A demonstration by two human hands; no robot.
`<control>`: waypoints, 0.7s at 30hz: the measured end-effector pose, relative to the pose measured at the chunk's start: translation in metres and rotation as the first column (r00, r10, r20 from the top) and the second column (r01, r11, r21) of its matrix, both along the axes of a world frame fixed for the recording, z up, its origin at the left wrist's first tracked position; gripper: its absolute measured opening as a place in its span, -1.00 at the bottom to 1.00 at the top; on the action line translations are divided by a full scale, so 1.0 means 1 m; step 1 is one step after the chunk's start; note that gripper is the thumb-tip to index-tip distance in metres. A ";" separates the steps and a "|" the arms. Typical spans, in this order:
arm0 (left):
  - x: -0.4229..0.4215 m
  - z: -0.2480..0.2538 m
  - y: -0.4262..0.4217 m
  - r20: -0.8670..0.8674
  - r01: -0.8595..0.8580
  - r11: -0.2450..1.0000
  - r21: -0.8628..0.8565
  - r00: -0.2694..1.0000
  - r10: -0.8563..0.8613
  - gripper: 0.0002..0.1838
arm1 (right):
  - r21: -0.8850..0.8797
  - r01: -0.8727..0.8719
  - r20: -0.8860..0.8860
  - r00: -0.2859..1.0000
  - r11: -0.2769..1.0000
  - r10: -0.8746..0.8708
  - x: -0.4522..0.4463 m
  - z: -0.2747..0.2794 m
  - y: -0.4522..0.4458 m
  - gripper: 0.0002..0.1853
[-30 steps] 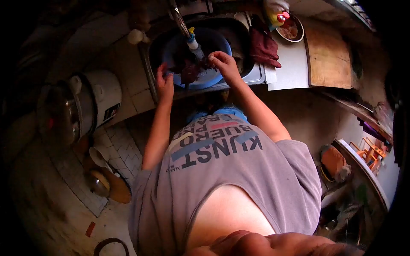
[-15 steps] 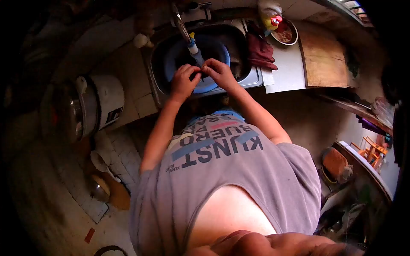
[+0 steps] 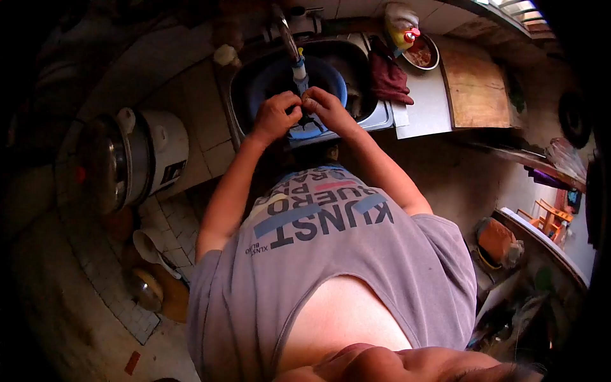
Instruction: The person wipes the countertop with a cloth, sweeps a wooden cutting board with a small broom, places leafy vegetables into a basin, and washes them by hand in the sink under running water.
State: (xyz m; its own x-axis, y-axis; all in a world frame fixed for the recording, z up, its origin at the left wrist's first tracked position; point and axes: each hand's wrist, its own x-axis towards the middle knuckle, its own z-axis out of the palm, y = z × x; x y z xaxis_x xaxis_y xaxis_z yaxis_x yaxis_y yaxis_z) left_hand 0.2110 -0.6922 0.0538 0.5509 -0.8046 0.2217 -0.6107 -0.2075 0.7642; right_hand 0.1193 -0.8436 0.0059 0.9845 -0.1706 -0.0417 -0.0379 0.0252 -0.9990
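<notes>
Both hands meet over a blue basin [image 3: 256, 89] set in a metal sink [image 3: 382, 118]. My left hand [image 3: 277, 118] has its fingers bent and pinched together. Close beside it, my right hand [image 3: 329, 112] pinches with thumb and forefinger, the fingertips of the two hands almost touching. A small dark piece [image 3: 310, 121] shows just below the fingertips; its kind is too dim to tell, as is which hand holds it. Right behind the hands, a faucet [image 3: 286, 35] with a blue-and-white nozzle [image 3: 300, 70] points down into the basin.
Right of the sink lie a dark red cloth [image 3: 389, 79], a bowl with food [image 3: 421, 56], a yellow bottle with a red cap [image 3: 404, 35] and a wooden board [image 3: 474, 86]. A large white cooker [image 3: 167, 143] stands at the left, with a pale ladle [image 3: 146, 247] lower down.
The view has shifted slightly, so the sink and faucet sit a little further right. My hands stay together over the basin, and the dark piece below the fingers shows more clearly.
</notes>
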 end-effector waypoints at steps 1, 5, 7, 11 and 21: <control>0.001 -0.003 0.003 -0.004 0.001 1.000 -0.001 1.000 -0.001 -0.89 | -0.001 0.001 -0.004 1.000 1.000 -0.001 -0.001 -0.004 0.001 -0.86; 0.006 -0.006 0.012 -0.183 0.073 0.997 0.009 0.981 -0.070 -0.91 | 0.239 -0.023 -0.006 1.000 0.971 0.025 -0.004 0.013 0.004 -0.84; 0.013 -0.008 0.016 -0.273 0.074 0.997 -0.035 0.959 -0.081 -0.92 | 0.295 -0.009 -0.012 1.000 0.956 0.014 -0.005 0.020 0.000 -0.84; 0.027 -0.001 0.027 -0.702 -0.013 0.997 -0.080 0.711 -0.047 -0.88 | 0.419 -0.016 -0.008 1.000 0.908 0.022 -0.009 0.025 -0.006 -0.82; 0.048 0.022 0.036 -0.697 -0.052 0.998 -0.045 0.717 0.006 -0.86 | 0.283 -0.033 0.057 0.998 0.959 0.018 -0.006 0.025 -0.009 -0.84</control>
